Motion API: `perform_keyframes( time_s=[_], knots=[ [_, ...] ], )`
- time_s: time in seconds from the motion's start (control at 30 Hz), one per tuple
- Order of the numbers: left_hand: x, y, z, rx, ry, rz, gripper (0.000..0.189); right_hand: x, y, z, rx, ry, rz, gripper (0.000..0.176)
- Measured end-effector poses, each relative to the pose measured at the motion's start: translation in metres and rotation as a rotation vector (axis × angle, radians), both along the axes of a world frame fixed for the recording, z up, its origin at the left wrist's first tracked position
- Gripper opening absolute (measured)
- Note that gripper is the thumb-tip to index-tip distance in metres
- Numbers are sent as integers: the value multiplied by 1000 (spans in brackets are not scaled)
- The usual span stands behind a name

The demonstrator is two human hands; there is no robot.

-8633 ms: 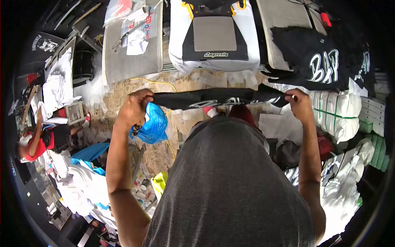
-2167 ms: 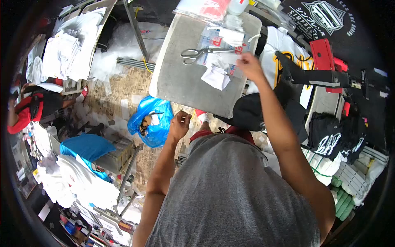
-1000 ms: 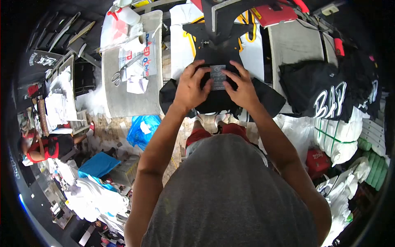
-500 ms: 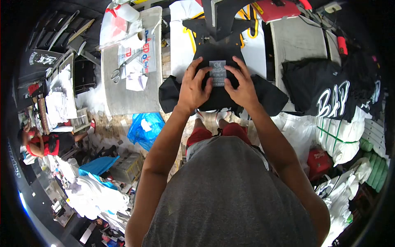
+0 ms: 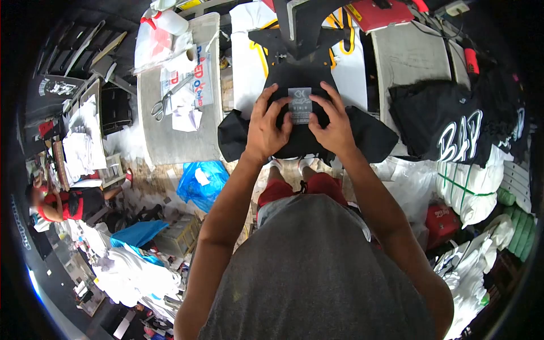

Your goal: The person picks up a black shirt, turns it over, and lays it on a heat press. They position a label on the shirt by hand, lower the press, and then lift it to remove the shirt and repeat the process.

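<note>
Step in hand, as judged: a small grey transfer label (image 5: 300,105) is being lined up on the black garment (image 5: 371,133), which is spread over the press platen. The label lies between the two sets of fingertips, pinned at its edges by the left hand (image 5: 265,127) & right hand (image 5: 335,126), fingers spread wide & pressed flat, nothing gripped. Next move prob. calls for the fingers to be lifted straight off w/o drag so the label is left square, as the raised press head (image 5: 306,25) sits just beyond the fingertips.
</note>
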State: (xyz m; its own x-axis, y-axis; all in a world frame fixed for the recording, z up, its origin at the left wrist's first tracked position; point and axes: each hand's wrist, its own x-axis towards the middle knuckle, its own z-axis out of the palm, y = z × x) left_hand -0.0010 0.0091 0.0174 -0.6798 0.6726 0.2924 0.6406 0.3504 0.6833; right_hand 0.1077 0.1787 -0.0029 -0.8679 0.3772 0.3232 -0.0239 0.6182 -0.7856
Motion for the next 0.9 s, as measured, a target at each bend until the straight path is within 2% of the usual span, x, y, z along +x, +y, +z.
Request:
perform_keyframes(
  time_s=[0.27, 0.33, 0.63, 0.9],
  knots=[
    [-1, -2, -1, 45, -23, -3, 39, 0, 3, -8, -2, 11, 12, 39],
    [0, -4, 5, 66, -264, -15, 37, 0, 3, -9, 28, 0, 3, 37],
    [-1, 0, -8, 115, -34, 10, 31, -1, 1, -2, 25, 6, 7, 41],
    [-2, 0, -6, 151, -95, 21, 30, -3, 2, 0, 14, -8, -4, 42]
  ],
)
